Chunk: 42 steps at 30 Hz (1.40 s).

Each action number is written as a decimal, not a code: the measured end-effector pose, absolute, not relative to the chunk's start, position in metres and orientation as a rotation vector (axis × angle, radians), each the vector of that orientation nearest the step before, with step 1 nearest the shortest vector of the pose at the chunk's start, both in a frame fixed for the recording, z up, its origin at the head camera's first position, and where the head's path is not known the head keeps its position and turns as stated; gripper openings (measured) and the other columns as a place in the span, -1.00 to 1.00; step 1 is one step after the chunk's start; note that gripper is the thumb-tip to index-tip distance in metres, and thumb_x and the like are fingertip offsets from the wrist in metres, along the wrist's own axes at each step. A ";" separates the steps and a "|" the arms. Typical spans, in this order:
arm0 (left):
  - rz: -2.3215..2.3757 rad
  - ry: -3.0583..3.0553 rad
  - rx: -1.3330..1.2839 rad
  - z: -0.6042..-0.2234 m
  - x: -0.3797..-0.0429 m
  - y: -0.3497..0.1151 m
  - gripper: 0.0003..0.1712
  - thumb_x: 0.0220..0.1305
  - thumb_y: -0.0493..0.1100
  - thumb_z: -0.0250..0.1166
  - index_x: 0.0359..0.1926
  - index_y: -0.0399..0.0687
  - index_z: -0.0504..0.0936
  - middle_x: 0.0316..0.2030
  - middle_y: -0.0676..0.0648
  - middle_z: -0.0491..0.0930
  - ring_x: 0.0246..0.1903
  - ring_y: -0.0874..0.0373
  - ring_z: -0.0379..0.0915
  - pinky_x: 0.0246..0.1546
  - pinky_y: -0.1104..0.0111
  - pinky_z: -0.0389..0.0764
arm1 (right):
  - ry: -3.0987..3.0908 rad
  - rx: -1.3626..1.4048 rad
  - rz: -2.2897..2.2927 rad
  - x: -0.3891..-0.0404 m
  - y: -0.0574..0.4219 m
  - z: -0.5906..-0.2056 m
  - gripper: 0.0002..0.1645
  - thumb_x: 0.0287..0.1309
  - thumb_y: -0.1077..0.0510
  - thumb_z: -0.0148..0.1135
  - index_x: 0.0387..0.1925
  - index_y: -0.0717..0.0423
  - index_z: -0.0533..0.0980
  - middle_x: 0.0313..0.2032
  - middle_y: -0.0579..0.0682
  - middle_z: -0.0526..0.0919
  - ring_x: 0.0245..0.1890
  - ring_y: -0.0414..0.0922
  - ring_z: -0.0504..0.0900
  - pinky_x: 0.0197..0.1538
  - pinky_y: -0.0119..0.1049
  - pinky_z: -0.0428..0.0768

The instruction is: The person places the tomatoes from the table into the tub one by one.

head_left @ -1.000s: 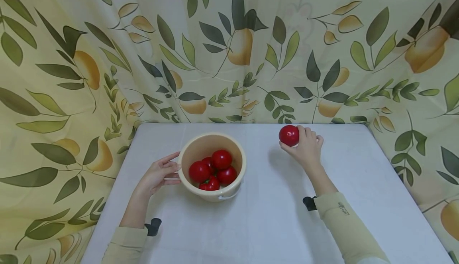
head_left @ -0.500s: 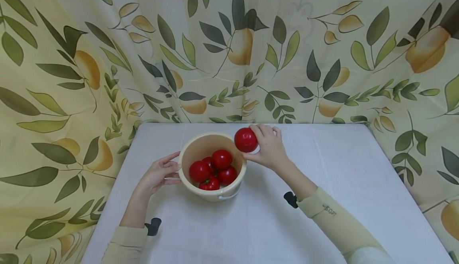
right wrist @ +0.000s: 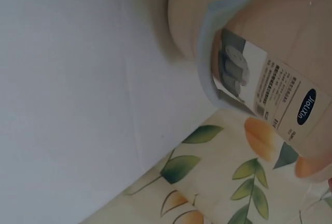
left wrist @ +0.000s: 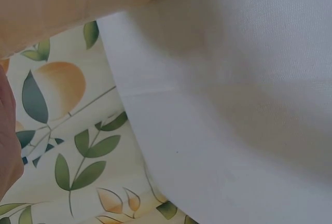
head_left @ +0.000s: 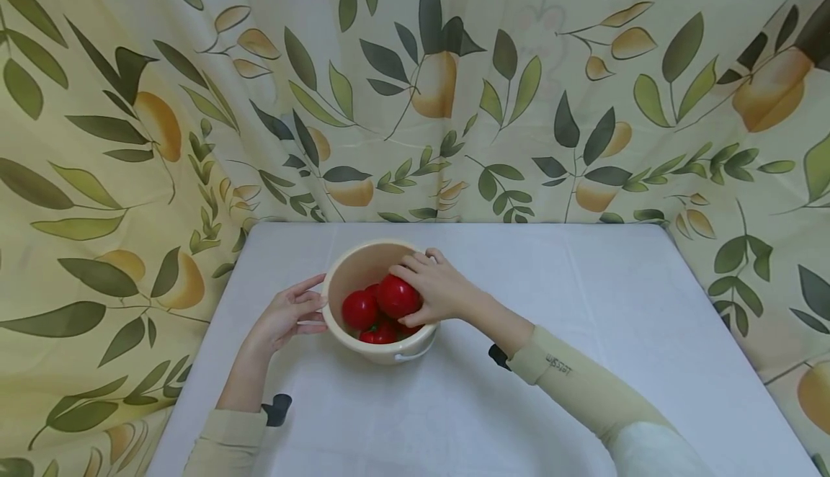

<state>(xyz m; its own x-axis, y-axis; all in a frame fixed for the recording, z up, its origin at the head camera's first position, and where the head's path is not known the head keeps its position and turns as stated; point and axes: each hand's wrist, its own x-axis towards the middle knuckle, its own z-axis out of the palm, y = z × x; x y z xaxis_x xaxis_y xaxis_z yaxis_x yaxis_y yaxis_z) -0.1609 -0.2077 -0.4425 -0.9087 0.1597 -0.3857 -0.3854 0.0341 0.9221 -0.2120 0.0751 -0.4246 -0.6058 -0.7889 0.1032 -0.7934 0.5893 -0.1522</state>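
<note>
A cream bucket (head_left: 344,264) stands on the table, with several glossy red tomatoes (head_left: 359,310) in it; a bit of green stem shows on one near the front. My right hand (head_left: 444,291) reaches over the bucket's right rim and grips another red tomato (head_left: 398,295) inside the mouth, over the others and partly covering them. At the left, my left hand (head_left: 288,318) touches the bucket's outer wall near the rim with its fingers extended. The right wrist view shows the bucket's side with a printed label (right wrist: 270,86) and its pale handle (right wrist: 205,53).
A white cloth covers the table (head_left: 551,282), its far edge running behind the bucket. A curtain (head_left: 493,124) printed with leaves and fruit hangs behind and to both sides. Dark wrist camera mounts (head_left: 277,410) sit on both forearms.
My right hand has carried the tomato leftward from the table's right side, over the rim and into the bucket's mouth. The left hand and the bucket have stayed in place.
</note>
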 end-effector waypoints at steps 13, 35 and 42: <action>1.933 1.924 -0.226 -0.442 -0.159 -0.208 -0.30 0.21 -0.23 0.21 0.34 -0.10 0.17 -0.27 -0.10 0.55 -0.43 0.14 0.60 -0.33 0.23 0.65 | -2.944 1.654 -0.226 -0.217 0.053 -0.423 -0.09 -0.23 -0.30 0.33 0.23 -0.24 0.25 0.18 -0.07 0.33 0.19 -0.08 0.19 0.22 -0.07 0.19; 1.914 1.947 -0.204 -0.442 -0.161 -0.205 -0.30 0.21 -0.21 0.22 0.34 -0.08 0.18 -0.24 -0.13 0.55 -0.40 0.14 0.60 -0.32 0.24 0.65 | -2.943 1.681 -0.421 -0.213 0.046 -0.424 -0.33 -0.22 -0.22 0.40 0.06 -0.36 0.46 0.13 -0.09 0.35 0.18 -0.09 0.16 0.29 -0.02 0.10; 1.858 2.029 -0.234 -0.444 -0.162 -0.205 -0.33 0.19 -0.19 0.24 0.31 -0.07 0.23 -0.20 -0.15 0.49 -0.36 0.10 0.60 -0.31 0.24 0.65 | -2.879 1.546 0.050 -0.219 0.066 -0.421 -0.38 -0.08 -0.19 0.31 0.09 -0.24 0.43 0.10 -0.07 0.38 0.16 -0.08 0.22 0.25 0.05 0.14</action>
